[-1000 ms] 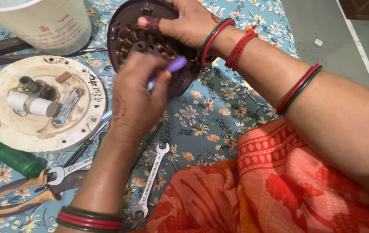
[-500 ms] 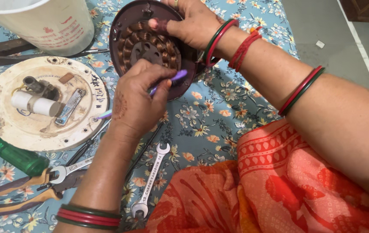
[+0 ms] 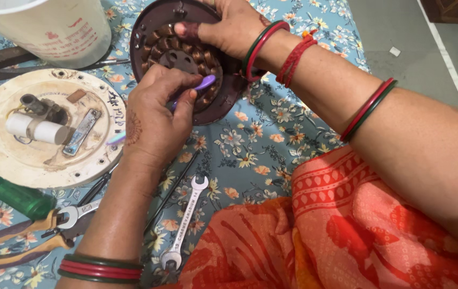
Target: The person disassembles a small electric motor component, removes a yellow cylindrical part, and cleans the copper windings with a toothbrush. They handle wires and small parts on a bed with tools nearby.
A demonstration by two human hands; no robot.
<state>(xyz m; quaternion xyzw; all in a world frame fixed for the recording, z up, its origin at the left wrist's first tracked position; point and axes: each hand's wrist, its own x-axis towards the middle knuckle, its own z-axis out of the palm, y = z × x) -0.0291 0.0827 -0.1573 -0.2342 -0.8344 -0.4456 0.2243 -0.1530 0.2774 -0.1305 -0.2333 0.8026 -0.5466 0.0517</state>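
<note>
Floral cloth (image 3: pixel 250 144): motor housing (image 3: pixel 186 59) btwn left hand (image 3: pixel 156 120), right hand (image 3: pixel 229 27).

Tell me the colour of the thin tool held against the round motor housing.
Purple; the thin plastic tool in the left hand shows best in the head view.

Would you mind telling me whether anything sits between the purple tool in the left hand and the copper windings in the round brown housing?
Nothing visible does. The left hand holds the purple tool with its tip on the copper windings; the right hand grips the round brown housing at its upper rim, off to the side.
</note>
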